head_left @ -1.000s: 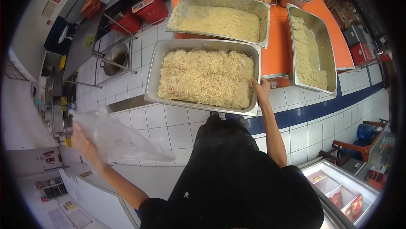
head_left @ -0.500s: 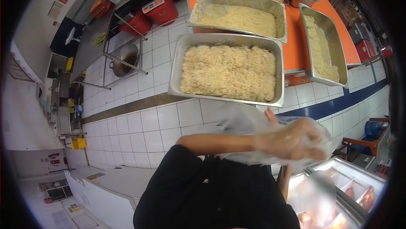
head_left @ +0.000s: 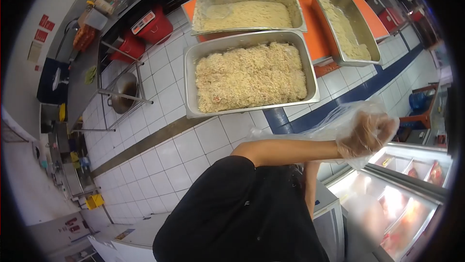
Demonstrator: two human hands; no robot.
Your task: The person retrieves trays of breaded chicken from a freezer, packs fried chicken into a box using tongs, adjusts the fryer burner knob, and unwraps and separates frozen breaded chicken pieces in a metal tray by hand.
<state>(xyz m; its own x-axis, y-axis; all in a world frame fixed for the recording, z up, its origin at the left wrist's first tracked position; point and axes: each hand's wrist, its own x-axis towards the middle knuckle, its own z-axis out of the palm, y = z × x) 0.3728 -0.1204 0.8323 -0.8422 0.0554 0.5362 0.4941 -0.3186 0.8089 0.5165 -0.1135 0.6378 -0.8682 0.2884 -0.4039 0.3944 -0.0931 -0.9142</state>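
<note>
My left hand (head_left: 370,133) is curled closed at the right, with clear plastic wrapped over its fingers. A thin, crumpled clear plastic bag (head_left: 334,121) stretches leftward from it, behind my left forearm (head_left: 295,153). My right forearm (head_left: 311,184) rises below the left one; the right hand is hidden behind that arm and the plastic. Just beyond stands a deep steel pan (head_left: 190,85) holding pieces covered in pale, crumbly coating (head_left: 249,78).
Two more steel pans, one behind (head_left: 300,12) and one at right (head_left: 373,58), hold pale coating on an orange table (head_left: 315,44). A lit glass-topped freezer (head_left: 397,182) is at lower right. Left are a metal table (head_left: 87,80), red bins (head_left: 157,27) and a wok (head_left: 123,97).
My left hand has moved right and slightly up, pulling the plastic out longer. Fingertips seen earlier beside the front pan are now hidden. The view has turned, shifting the pans left.
</note>
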